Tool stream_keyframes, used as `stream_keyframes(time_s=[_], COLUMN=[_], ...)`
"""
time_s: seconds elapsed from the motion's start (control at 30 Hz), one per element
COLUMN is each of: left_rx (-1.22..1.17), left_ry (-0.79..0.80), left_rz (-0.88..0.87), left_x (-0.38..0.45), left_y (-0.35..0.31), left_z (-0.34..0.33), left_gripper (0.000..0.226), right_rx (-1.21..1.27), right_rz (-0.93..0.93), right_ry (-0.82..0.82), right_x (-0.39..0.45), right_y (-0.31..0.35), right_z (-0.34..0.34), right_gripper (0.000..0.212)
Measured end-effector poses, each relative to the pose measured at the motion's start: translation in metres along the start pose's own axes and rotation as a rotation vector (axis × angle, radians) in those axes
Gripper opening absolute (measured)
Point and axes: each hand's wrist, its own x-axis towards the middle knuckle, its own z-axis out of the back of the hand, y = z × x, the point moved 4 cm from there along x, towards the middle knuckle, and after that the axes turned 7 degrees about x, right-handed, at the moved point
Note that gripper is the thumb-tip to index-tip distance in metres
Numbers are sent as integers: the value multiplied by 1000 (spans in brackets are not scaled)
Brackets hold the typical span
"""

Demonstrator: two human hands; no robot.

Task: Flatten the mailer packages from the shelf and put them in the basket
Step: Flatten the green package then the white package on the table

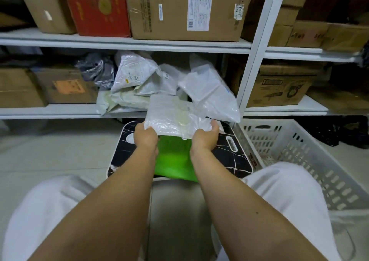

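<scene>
Gripping a white mailer (173,119) by its near corners, the left hand (144,136) and right hand (206,138) curl their fingers under it and hold it above a black marbled board (229,161), on which a green pad (173,159) lies. The mailer's far edge meets the lip of the lower shelf (60,111), where a heap of crumpled mailers (159,81) overhangs the front. A white slotted basket (295,153) stands just right of the board, its near wall touching the person's right knee; open tiled floor (50,147) lies to the left. Cardboard boxes (185,11) fill the shelf above. The held mailer tilts up away from the person; it looks nearly square, so its long axis cannot be told.
</scene>
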Motion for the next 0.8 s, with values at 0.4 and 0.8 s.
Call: stream_keyframes(time_s=[0.4,0.8], left_rx=[119,1488], left_ry=[-26,11], left_rz=[173,-508], left_x=[16,25], left_y=[60,76], left_z=[18,-22], left_gripper=[31,59], right_rx=[-363,-1435], right_rz=[-12,754], right_ry=[90,416], right_x=[31,43], right_y=[-76,-117], right_z=[-2,-12], right_gripper=[66,45])
